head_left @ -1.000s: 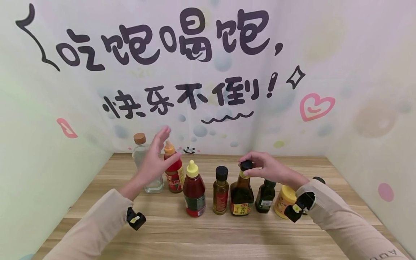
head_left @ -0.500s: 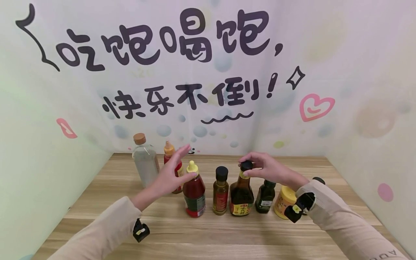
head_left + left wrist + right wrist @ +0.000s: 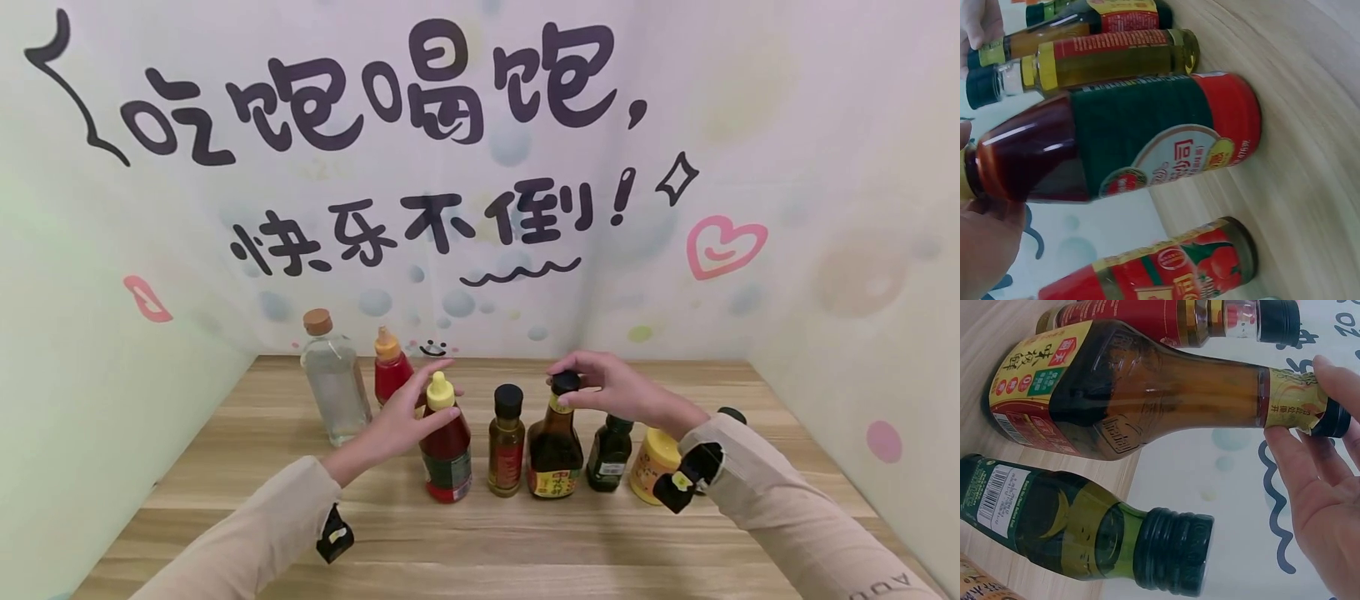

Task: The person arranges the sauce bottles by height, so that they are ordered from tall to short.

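My left hand [image 3: 401, 421] has its thumb in front of and its fingers behind the neck of a ketchup bottle [image 3: 1141, 137] with a yellow nozzle cap, which stands upright on the table. In the left wrist view, the thumb side and a fingertip lie around that neck. With thumb and fingers, my right hand [image 3: 611, 390] grips the black-capped neck of a soy sauce bottle [image 3: 1129, 390], also upright. Between these two bottles is a slim oil bottle [image 3: 507, 450] with a black cap. A second red sauce bottle [image 3: 392, 375] with an orange nozzle stands behind the left hand.
A clear bottle [image 3: 333, 387] with a brown cap stands at the back left. Right of the soy sauce are a dark green bottle [image 3: 609, 454] and a yellow tub [image 3: 656, 467]. Another dark cap [image 3: 732, 414] shows behind the right sleeve. A printed cloth backs the wooden table [image 3: 480, 550].
My left hand has moved right and down, from beside the orange-nozzled sauce bottle to the neck of the yellow-capped ketchup bottle. The right hand has stayed on the soy sauce bottle.
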Demonstrator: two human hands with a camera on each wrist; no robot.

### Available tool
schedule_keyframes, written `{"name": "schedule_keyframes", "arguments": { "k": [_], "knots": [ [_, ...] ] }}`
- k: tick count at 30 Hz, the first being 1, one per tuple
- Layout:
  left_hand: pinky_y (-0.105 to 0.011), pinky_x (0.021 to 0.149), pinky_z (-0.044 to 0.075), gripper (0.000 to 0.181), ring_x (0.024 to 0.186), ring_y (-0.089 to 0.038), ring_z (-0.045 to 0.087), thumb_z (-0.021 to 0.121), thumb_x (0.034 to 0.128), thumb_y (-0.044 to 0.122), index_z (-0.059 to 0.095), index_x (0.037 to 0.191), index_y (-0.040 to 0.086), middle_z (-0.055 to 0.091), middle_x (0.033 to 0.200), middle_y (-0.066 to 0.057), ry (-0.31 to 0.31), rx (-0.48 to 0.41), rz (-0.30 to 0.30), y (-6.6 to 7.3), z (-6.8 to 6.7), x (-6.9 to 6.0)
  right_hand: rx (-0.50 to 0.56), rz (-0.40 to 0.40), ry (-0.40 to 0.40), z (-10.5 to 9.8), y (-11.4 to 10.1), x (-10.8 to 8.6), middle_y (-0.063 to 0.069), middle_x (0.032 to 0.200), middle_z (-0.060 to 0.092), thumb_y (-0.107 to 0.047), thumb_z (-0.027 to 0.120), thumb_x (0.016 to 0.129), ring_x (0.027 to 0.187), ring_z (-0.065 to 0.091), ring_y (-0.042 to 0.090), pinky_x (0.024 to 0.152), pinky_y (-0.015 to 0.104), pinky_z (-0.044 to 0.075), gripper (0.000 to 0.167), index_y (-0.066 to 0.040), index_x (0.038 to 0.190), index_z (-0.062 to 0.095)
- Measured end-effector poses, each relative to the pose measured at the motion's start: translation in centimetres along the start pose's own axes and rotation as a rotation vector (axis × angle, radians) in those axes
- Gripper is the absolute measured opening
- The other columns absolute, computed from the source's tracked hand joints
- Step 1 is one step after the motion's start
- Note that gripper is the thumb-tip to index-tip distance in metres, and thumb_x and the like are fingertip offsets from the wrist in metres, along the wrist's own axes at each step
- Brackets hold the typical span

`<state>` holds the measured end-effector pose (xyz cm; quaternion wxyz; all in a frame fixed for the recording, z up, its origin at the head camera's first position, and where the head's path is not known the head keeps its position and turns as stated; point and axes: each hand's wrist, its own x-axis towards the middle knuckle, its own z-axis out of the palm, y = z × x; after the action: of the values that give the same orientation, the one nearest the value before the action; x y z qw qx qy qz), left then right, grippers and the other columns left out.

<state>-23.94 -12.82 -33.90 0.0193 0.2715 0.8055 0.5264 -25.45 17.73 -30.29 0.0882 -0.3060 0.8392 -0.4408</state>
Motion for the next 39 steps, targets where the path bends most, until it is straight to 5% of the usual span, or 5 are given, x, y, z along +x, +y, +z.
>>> {"name": "schedule_keyframes", "arguments": {
  "k": [9,16,22,26,39],
  "knots": [
    [-0.040,0.086,0.044,0.036,0.100,-0.025,0.054,0.064,0.0816,0.015,0.052,0.113,0.002,0.058,0.108,-0.014,0.040,-0.055,-0.027,-0.8,-0.1,0.2,0.025,-0.017,-0.011,0.0,-0.1,0.0,0.010,0.110,0.052,-0.017,0.064,0.082,0.100,0.055,0.025,0.078,0.032,0.048,0.033,-0.009,0.112,0.054],
    [-0.038,0.084,0.046,0.032,0.099,-0.029,0.055,0.062,0.0810,0.003,0.052,0.111,-0.004,0.057,0.108,-0.023,0.036,-0.109,-0.040,1.1,-0.2,-0.3,0.039,-0.009,-0.014,-0.1,-0.1,0.0,0.011,0.110,0.052,-0.017,0.065,0.081,0.099,0.055,0.025,0.077,0.033,0.048,0.033,-0.009,0.111,0.054],
    [-0.033,0.084,0.046,0.038,0.098,-0.024,0.056,0.067,0.0789,0.014,0.054,0.112,0.000,0.058,0.109,-0.019,0.041,-0.142,-0.027,-1.6,0.0,0.3,0.021,0.013,-0.007,-0.1,-0.1,0.0,0.008,0.112,0.052,-0.021,0.065,0.081,0.103,0.053,0.025,0.082,0.037,0.046,0.033,-0.012,0.111,0.055],
    [-0.033,0.085,0.046,0.039,0.100,-0.025,0.056,0.067,0.0790,0.013,0.054,0.113,0.000,0.058,0.111,-0.018,0.040,-0.148,-0.021,-2.0,0.0,0.4,0.021,0.006,-0.007,-0.1,-0.1,0.0,0.008,0.112,0.052,-0.020,0.064,0.081,0.102,0.054,0.025,0.081,0.036,0.046,0.033,-0.011,0.112,0.055],
    [-0.038,0.081,0.047,0.029,0.096,-0.028,0.056,0.061,0.0822,0.005,0.056,0.109,-0.004,0.058,0.107,-0.021,0.082,-0.104,-0.051,0.8,0.2,-0.4,0.045,0.022,-0.003,0.0,-0.1,-0.1,0.008,0.112,0.052,-0.022,0.066,0.080,0.102,0.054,0.024,0.080,0.035,0.047,0.034,-0.013,0.111,0.055]
  ]
}}
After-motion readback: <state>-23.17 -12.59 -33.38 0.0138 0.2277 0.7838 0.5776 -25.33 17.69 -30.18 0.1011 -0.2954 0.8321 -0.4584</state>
